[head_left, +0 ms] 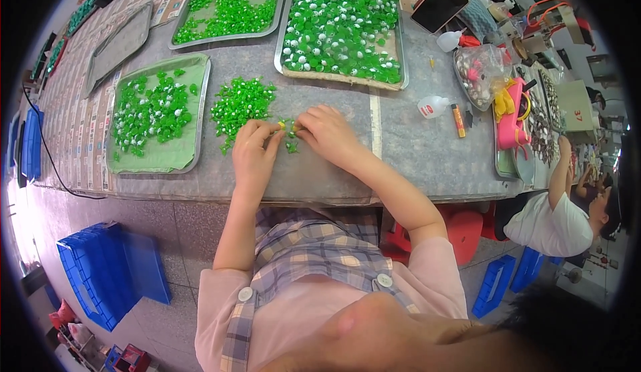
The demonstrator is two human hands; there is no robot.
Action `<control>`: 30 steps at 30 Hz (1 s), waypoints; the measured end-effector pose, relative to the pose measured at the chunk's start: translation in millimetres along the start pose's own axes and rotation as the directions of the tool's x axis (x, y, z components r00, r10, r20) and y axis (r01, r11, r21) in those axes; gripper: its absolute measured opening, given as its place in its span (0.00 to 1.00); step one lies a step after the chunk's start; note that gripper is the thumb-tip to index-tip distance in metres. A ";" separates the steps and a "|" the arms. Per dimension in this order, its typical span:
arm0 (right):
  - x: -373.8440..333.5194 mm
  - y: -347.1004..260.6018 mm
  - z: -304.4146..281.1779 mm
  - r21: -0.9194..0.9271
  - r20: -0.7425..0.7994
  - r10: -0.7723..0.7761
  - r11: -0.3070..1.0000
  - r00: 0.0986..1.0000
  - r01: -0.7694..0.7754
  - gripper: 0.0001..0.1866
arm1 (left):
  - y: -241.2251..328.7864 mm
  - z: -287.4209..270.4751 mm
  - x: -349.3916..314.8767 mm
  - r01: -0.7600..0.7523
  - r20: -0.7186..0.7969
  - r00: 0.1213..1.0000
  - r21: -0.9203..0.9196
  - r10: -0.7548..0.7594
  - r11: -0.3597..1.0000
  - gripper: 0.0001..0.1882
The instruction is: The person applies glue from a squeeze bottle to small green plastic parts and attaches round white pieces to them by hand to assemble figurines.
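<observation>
My left hand (252, 150) and my right hand (328, 137) meet over the grey tabletop with their fingertips close together. The left thumb and forefinger pinch a tiny yellow-green piece (282, 125). Curled inward, the right fingers are closed at the same spot, and what they hold is too small to make out. A few loose green bits (291, 146) lie just below the fingertips. Beside the left hand, on its far side, is a heap of small bright green plastic pieces (244, 105) with white spots.
Left stands a lined metal tray (200, 131) of green-and-white pieces; fuller trays (404, 71) are at the back. To the right are a white squeeze bottle (433, 106), an orange tube (458, 121) and a pink tool (510, 115). A person (557, 222) sits farther right. Blue crates (93, 272) stand on the floor.
</observation>
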State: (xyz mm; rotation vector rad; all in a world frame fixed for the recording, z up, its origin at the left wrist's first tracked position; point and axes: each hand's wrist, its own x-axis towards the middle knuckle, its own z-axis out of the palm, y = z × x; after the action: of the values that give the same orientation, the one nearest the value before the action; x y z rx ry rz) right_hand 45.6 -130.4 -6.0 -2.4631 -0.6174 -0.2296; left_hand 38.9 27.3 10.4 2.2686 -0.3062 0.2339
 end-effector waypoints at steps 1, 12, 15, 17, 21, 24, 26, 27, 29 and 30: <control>0.5 -0.7 -0.5 -0.018 0.001 -0.006 1.000 1.000 0.006 0.06 | 0.6 -1.1 -0.2 0.028 -0.016 0.999 -0.022 -0.028 0.999 0.05; -21.1 -25.6 -40.1 -0.117 -0.169 -0.189 0.978 0.967 0.171 0.07 | 5.2 8.8 -12.4 0.576 0.536 0.815 -0.717 -0.219 0.393 0.06; -43.1 -10.5 -58.0 -0.013 -0.465 0.046 0.998 0.884 -0.059 0.09 | 6.9 10.3 -14.9 0.547 0.497 0.837 -0.762 -0.228 0.346 0.07; -65.7 12.8 -81.3 0.145 -0.744 0.293 0.948 0.600 -0.283 0.11 | 7.3 9.8 -14.6 0.503 0.442 0.863 -0.799 -0.245 0.331 0.07; -97.5 68.8 -111.4 0.276 -0.849 0.443 0.836 0.288 -0.475 0.19 | 7.8 11.8 -12.1 0.514 0.463 0.847 -0.839 -0.261 0.179 0.08; -101.4 97.3 -106.8 0.275 -0.546 0.679 0.698 0.490 -0.661 0.31 | 12.2 16.0 -15.5 0.544 0.512 0.828 -0.832 -0.230 0.109 0.08; -109.6 114.4 -102.5 0.158 -0.527 0.630 0.733 0.571 -0.662 0.29 | 18.1 18.1 -19.1 0.560 0.534 0.818 -0.824 -0.215 0.083 0.08; -109.7 120.9 -97.9 0.045 -0.488 0.576 0.767 0.656 -0.640 0.26 | 19.1 18.5 -21.5 0.575 0.551 0.801 -0.817 -0.233 0.046 0.07; -91.8 90.1 -95.9 0.425 -0.467 0.613 0.787 0.637 -0.446 0.23 | 18.7 20.7 -25.5 0.589 0.567 0.783 -0.808 -0.257 0.012 0.07; -81.9 67.5 -98.0 0.725 -0.435 0.647 0.664 0.626 -0.183 0.20 | 16.4 22.9 -28.3 0.586 0.574 0.774 -0.809 -0.266 -0.039 0.07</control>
State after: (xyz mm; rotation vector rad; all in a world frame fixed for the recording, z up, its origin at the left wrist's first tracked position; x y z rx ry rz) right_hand 3.6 -266.8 16.0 -1.6071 0.2477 -0.5736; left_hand 8.6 3.6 -0.3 0.8312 0.1828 -0.5301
